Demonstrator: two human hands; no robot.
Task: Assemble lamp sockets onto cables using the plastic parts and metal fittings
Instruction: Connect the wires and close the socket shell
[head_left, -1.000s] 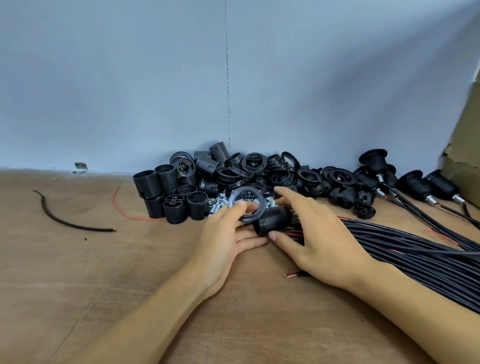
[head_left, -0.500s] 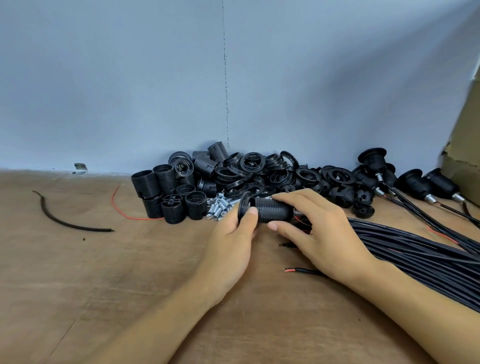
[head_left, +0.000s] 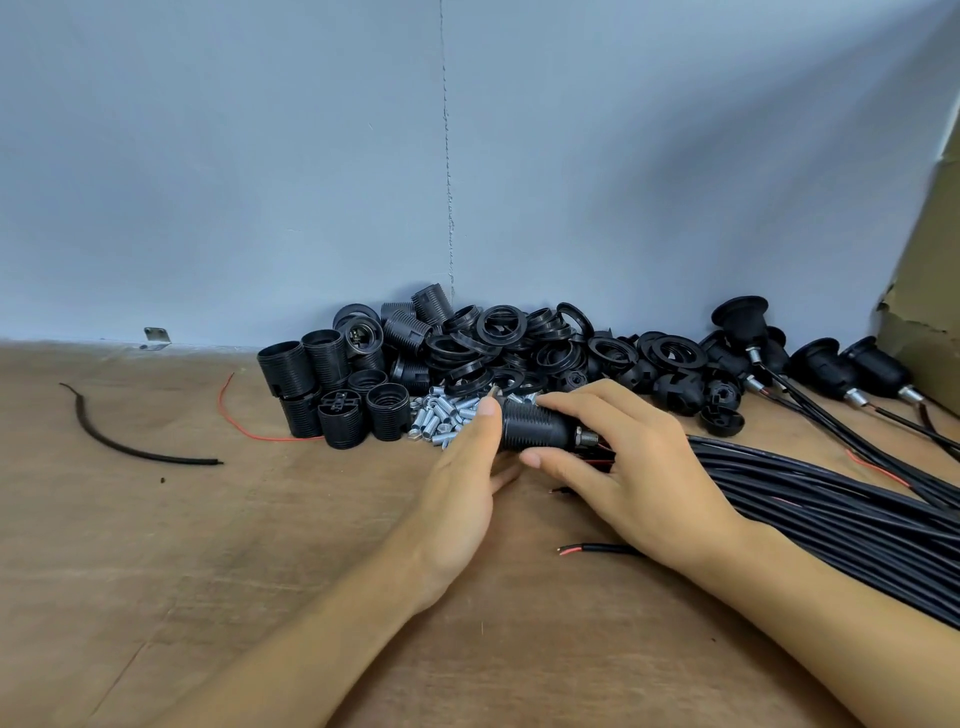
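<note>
A black threaded lamp socket (head_left: 540, 428) lies sideways just above the wooden table (head_left: 260, 545), with a metal fitting at its right end. My left hand (head_left: 462, 488) grips its left end, thumb on top and fingers beneath; the ring there is hidden behind the hand. From the right, my right hand (head_left: 639, 467) curls round the socket body. Red and black cable leads (head_left: 587, 548) poke out under my right hand. Loose metal fittings (head_left: 441, 415) lie right behind the socket.
Against the wall sit threaded socket shells (head_left: 332, 395), a pile of black rings (head_left: 498, 338) and caps (head_left: 680, 395). Finished sockets on cables (head_left: 831, 364) lie at the right by a cardboard box (head_left: 924, 286). A black cable bundle (head_left: 831, 499) fills the right. A cable scrap (head_left: 130, 449) lies at the left.
My left hand brought a ring to the socket's left end and now closes over that end. The socket turned sideways and lifted slightly in my right hand.
</note>
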